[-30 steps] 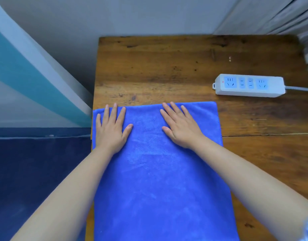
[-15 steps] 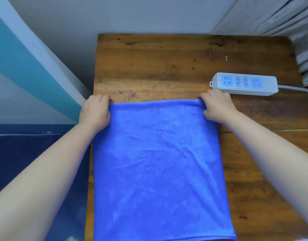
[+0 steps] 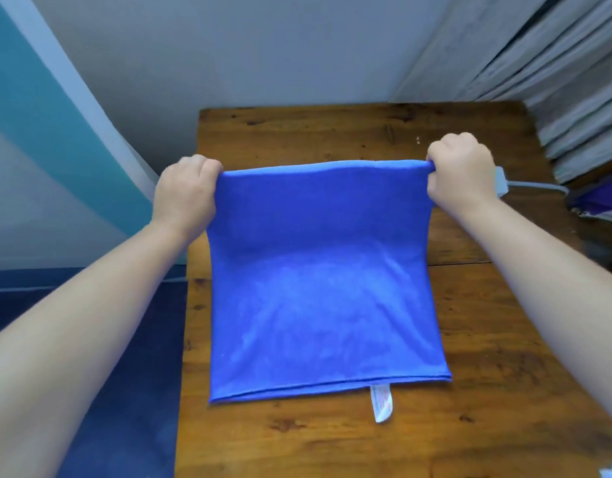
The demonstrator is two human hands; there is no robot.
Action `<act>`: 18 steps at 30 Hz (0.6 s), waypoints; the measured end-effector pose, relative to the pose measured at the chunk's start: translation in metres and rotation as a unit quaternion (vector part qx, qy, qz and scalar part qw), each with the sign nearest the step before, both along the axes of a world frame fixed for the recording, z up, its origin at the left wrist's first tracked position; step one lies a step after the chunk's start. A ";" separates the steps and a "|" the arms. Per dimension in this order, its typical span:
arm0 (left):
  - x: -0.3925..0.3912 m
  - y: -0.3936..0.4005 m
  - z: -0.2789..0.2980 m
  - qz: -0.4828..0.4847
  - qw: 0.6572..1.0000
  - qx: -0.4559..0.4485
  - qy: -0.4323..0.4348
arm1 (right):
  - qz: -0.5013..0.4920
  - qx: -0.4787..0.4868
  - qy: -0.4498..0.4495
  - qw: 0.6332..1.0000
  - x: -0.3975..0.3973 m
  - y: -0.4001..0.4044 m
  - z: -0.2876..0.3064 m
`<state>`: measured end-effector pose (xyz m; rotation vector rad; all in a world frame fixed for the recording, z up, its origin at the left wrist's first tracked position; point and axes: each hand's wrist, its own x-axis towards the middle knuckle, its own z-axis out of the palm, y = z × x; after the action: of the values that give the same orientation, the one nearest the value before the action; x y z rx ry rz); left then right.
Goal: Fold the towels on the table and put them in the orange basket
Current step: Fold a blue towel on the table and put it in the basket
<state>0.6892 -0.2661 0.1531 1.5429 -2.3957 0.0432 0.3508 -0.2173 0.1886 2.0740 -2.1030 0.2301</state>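
A blue towel (image 3: 318, 298), folded double, lies on the wooden table (image 3: 487, 391), and its far half is raised off the wood. My left hand (image 3: 185, 194) grips the far left corner and my right hand (image 3: 461, 170) grips the far right corner, so the far edge is stretched between them above the table. The near edge rests flat on the wood, with a white label (image 3: 381, 402) sticking out from under it. No orange basket is in view.
A white power strip (image 3: 502, 182) with its cable is mostly hidden behind my right hand. Purple cloth (image 3: 597, 201) lies at the table's right edge under grey curtains (image 3: 573, 81). The table's left edge drops to a dark blue floor (image 3: 132, 374).
Both hands went from pressing flat on the towel to its far corners, gripped them, and lifted the far edge up off the table. The view has shifted back.
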 end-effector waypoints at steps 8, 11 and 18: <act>0.036 0.085 -0.020 -0.241 0.968 -0.039 -0.065 | 0.067 -0.022 -0.025 0.997 -0.003 0.129 -0.036; 0.048 0.121 -0.029 -0.270 0.958 0.001 -0.099 | 0.080 0.008 -0.026 0.996 0.001 0.167 -0.060; 0.048 0.169 -0.014 -0.269 0.942 0.090 -0.181 | 0.084 0.004 -0.041 0.996 0.004 0.201 -0.061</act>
<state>0.7375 -0.0970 0.1396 0.9497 -3.1161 -0.0087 0.3546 -0.0161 0.1272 2.2858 -1.9777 0.3357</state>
